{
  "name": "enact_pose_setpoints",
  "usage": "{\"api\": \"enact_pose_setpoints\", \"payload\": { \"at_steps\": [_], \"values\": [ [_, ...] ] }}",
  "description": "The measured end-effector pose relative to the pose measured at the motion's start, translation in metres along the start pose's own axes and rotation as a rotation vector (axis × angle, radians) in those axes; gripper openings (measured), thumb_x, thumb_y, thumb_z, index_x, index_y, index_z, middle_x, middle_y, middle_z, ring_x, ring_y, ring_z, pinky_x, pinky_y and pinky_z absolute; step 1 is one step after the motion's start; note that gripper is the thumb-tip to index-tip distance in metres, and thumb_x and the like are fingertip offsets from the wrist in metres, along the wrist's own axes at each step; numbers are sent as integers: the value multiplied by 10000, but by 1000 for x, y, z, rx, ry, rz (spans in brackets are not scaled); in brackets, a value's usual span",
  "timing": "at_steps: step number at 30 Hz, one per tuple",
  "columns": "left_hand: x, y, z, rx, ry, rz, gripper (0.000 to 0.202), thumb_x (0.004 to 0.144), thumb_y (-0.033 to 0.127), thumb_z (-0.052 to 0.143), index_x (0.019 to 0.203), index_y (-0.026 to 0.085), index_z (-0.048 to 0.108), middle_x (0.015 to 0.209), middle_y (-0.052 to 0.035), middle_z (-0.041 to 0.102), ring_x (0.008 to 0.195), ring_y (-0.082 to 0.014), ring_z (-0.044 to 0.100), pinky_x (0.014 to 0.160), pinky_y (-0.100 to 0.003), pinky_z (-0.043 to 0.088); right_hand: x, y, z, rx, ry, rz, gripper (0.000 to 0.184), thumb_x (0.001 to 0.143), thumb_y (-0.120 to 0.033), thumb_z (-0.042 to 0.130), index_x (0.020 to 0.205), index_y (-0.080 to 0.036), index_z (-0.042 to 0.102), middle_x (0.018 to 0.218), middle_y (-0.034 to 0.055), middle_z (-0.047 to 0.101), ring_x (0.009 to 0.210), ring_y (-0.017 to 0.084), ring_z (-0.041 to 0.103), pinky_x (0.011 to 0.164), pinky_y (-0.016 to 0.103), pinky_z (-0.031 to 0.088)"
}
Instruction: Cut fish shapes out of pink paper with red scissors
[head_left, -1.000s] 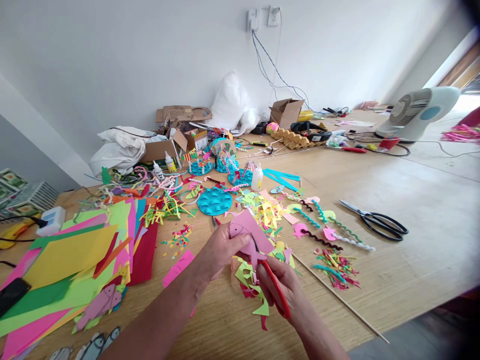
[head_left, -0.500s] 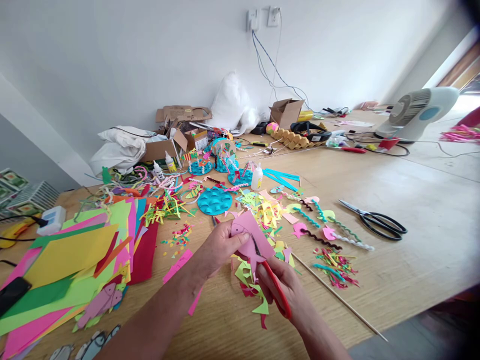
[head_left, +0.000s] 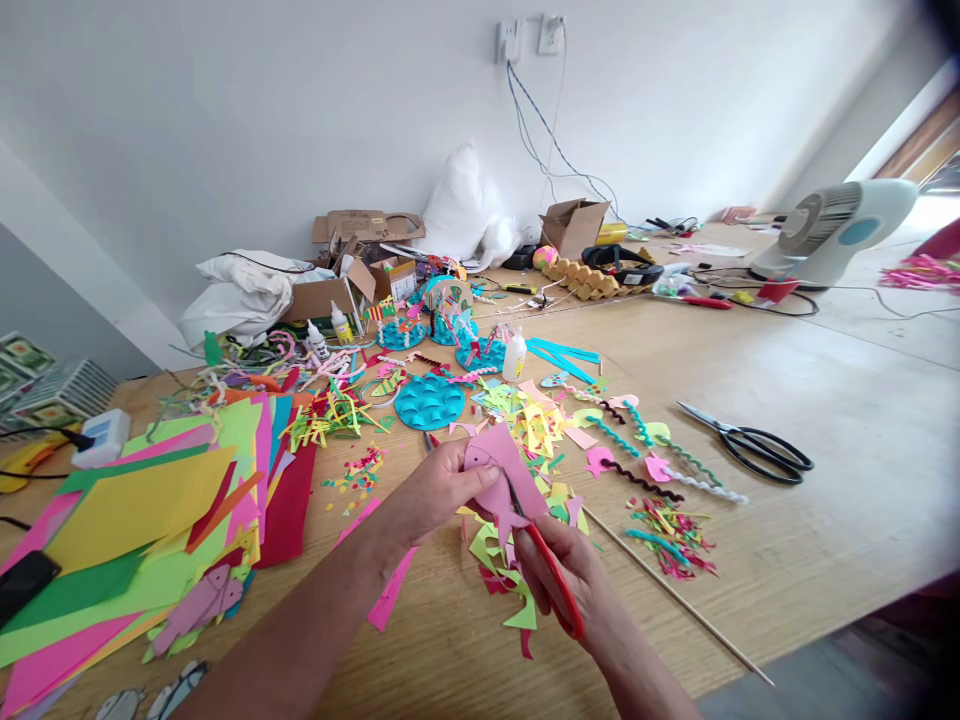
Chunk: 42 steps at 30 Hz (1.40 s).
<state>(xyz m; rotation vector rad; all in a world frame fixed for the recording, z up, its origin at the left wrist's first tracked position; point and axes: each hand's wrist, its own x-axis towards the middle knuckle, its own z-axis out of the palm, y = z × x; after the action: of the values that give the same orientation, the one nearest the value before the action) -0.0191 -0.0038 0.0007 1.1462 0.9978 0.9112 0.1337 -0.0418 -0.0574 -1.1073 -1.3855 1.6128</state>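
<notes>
My left hand (head_left: 448, 484) pinches a piece of pink paper (head_left: 504, 456) with a fish outline drawn on it, the thumb lying on top. Part of the fish's edge and its tail are cut free. My right hand (head_left: 571, 572) is closed round a pair of red-handled scissors (head_left: 561, 590), whose dark blades lie in the paper beside the fish. Below both hands lie green and red paper scraps (head_left: 517, 590). Several cut pink paper fish (head_left: 199, 605) rest on the coloured sheets at the left.
A stack of coloured paper (head_left: 142, 510) covers the left side. Black-handled scissors (head_left: 750, 445) and a thin wooden stick (head_left: 682, 600) lie at the right. Behind are a blue scalloped disc (head_left: 429, 402), a glue bottle (head_left: 514, 355), cardboard boxes (head_left: 574, 228) and a fan (head_left: 832, 230).
Both hands keep nearly the same place, with the scissors and paper shifted only slightly. The view has moved a little.
</notes>
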Motion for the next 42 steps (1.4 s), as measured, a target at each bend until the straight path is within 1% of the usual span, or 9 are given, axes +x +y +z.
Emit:
{"api": "enact_pose_setpoints", "payload": {
  "at_steps": [4, 9, 16, 22, 29, 32, 35, 38, 42],
  "values": [
    [1, 0, -1, 13, 2, -5, 234, 656, 351, 651, 646, 130, 574, 548, 11, 571, 483, -82, 513, 469, -185, 436, 2, 5, -1, -12, 7, -8, 482, 733, -647, 501, 572, -198, 431, 392, -82, 367, 324, 58, 291, 338, 193, 210],
    [-1, -4, 0, -21, 51, 9, 241, 671, 354, 649, 745, 133, 587, 597, 11, 581, 505, -84, 526, 470, -183, 441, 2, 4, -2, -18, 9, -3, 484, 744, -649, 482, 579, -197, 433, 384, -88, 353, 324, 56, 279, 343, 191, 210],
    [1, -5, -3, 34, -16, -12, 230, 664, 351, 649, 627, 136, 577, 552, 13, 558, 491, -79, 506, 472, -180, 432, 1, -4, 0, -59, 12, 7, 494, 700, -668, 503, 566, -198, 435, 379, -73, 380, 346, 71, 309, 366, 200, 243],
    [1, -1, -2, 62, -8, -22, 192, 665, 311, 629, 601, 139, 573, 538, 13, 558, 478, -78, 500, 479, -182, 422, 1, 1, -1, -32, -12, -45, 472, 739, -648, 491, 619, -192, 471, 397, -76, 370, 342, 68, 289, 350, 200, 215],
    [1, -1, -2, 81, -14, -59, 165, 661, 295, 607, 644, 135, 570, 576, 6, 570, 505, -89, 514, 487, -194, 438, 1, 4, -2, -28, 4, -43, 484, 737, -652, 505, 614, -186, 457, 413, -82, 359, 337, 54, 282, 340, 192, 206],
    [1, -2, -1, 47, -5, -36, 191, 665, 318, 622, 707, 137, 579, 587, 14, 563, 506, -89, 506, 481, -196, 432, 1, 5, -2, -45, 17, -45, 490, 734, -658, 500, 609, -187, 456, 404, -82, 359, 332, 56, 293, 339, 192, 207],
    [1, -3, 1, 13, 41, -4, 238, 667, 344, 625, 786, 141, 593, 608, 21, 557, 515, -90, 493, 478, -196, 419, 1, 6, -2, -50, 16, -41, 479, 744, -648, 491, 620, -185, 470, 398, -83, 362, 328, 57, 293, 339, 192, 206],
    [0, -3, 3, 13, 60, -2, 237, 656, 343, 624, 773, 139, 594, 608, 26, 546, 520, -86, 476, 483, -193, 399, 2, 6, -3, -32, 3, -36, 480, 738, -649, 492, 632, -180, 481, 388, -82, 373, 327, 58, 289, 344, 193, 209],
    [-1, -3, 4, 23, 29, -19, 210, 649, 333, 626, 719, 143, 573, 603, 32, 541, 522, -82, 467, 500, -195, 382, 2, 4, -3, -18, -6, -30, 490, 724, -656, 507, 621, -178, 469, 393, -77, 384, 339, 57, 300, 356, 194, 217]
  ]
}}
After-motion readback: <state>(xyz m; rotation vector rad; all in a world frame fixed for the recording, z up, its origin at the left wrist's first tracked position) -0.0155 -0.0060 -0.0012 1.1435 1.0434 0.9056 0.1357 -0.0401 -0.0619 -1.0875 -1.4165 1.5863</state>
